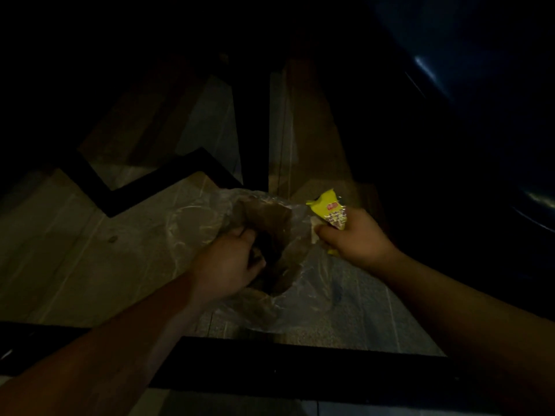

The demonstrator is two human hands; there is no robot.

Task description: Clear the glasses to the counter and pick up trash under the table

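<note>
Under the table, low over the dim tiled floor (60,259): one crumpled yellow printed snack wrapper (329,210), pinched with a scrap of pale paper in the curled fingers of the right hand (354,235), raised just beside the bag's far edge, probably ready for dropping in. One clear, thin plastic bag (192,223), its mouth gripped by the closed fingers of the left hand (228,262), evidently to hold it open. Black metal frame bars (270,364) cross the near edge. No glasses visible.

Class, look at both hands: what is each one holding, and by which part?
The left hand grips the clear plastic bag at its open rim. The right hand holds a yellow wrapper by its lower end.
</note>
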